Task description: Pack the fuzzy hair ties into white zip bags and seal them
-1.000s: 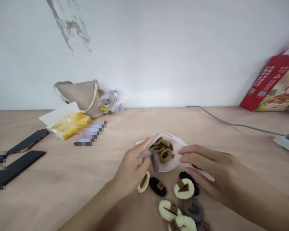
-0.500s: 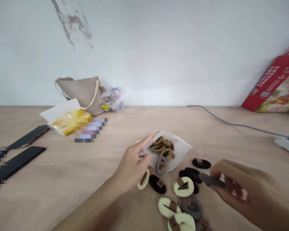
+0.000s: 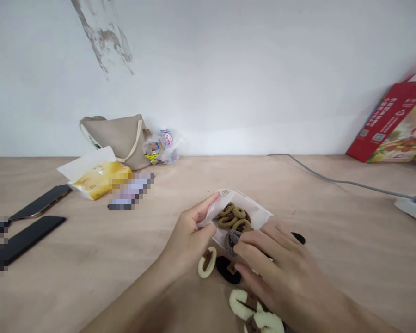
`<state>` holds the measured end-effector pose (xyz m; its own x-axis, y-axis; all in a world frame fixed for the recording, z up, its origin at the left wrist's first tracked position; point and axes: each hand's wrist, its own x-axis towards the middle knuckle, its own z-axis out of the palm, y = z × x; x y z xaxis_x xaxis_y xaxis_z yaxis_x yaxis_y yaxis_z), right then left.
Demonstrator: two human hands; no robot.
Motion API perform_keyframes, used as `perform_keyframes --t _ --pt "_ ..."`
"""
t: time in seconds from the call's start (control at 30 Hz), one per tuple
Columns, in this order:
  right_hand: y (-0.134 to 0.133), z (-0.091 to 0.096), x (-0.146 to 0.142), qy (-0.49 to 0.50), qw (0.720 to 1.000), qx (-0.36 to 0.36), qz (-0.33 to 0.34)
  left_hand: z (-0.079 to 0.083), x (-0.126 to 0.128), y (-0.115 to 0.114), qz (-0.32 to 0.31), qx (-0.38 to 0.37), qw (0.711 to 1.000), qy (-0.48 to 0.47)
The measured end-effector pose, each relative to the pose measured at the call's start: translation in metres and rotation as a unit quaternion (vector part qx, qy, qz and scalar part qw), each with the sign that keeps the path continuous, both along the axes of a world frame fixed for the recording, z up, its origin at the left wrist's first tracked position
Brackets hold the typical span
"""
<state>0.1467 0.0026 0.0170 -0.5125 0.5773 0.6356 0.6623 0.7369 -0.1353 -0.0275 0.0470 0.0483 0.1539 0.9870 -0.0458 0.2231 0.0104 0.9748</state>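
Observation:
My left hand point(image 3: 192, 231) grips the left edge of a small white bag point(image 3: 256, 209), its thumb and fingers at the rim. Inside the bag lie several olive-brown hair ties point(image 3: 229, 217), with a grey hair tie point(image 3: 231, 243) at its mouth. My right hand point(image 3: 280, 259) reaches over the bag's near right side, palm down. Its index fingertip is at the grey tie, and the thumb sits apart, beside a black hair tie point(image 3: 228, 270). What lies under the palm is hidden. Cream hair ties point(image 3: 207, 262) lie in front of the bag, some partly covered by my right hand.
Another black hair tie point(image 3: 299, 237) shows beyond my right hand. At left are dark phones point(image 3: 38, 201), a yellow tissue pack point(image 3: 102, 178) and a beige bag point(image 3: 118, 138). A grey cable point(image 3: 333, 178) runs to a white power strip point(image 3: 414, 210) at right, near a red box point(image 3: 384, 122).
My right hand has moved left from beside the pile to the bag's mouth. The dark grey hair tie it held is no longer visible in its fingers. My left hand stays on the bag.

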Motion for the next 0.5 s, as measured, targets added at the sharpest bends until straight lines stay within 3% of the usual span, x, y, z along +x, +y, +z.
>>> perform_keyframes --t 0.17,0.27,0.4,0.5 --pt "0.023 0.009 0.0 -0.049 0.997 0.028 -0.05 -0.001 0.0 -0.002 -0.034 0.007 0.999 0.0" --pt "0.027 0.013 0.01 -0.043 0.998 0.039 -0.034 -0.001 -0.002 -0.002 -0.033 -0.007 0.999 0.007" --pt "0.007 0.009 0.036 0.04 0.998 0.051 0.01 0.0 -0.005 0.0 -0.015 -0.009 1.0 0.004" --pt "-0.019 -0.006 0.053 0.015 0.999 -0.005 0.046 0.001 -0.005 0.0 -0.022 0.003 1.0 0.02"
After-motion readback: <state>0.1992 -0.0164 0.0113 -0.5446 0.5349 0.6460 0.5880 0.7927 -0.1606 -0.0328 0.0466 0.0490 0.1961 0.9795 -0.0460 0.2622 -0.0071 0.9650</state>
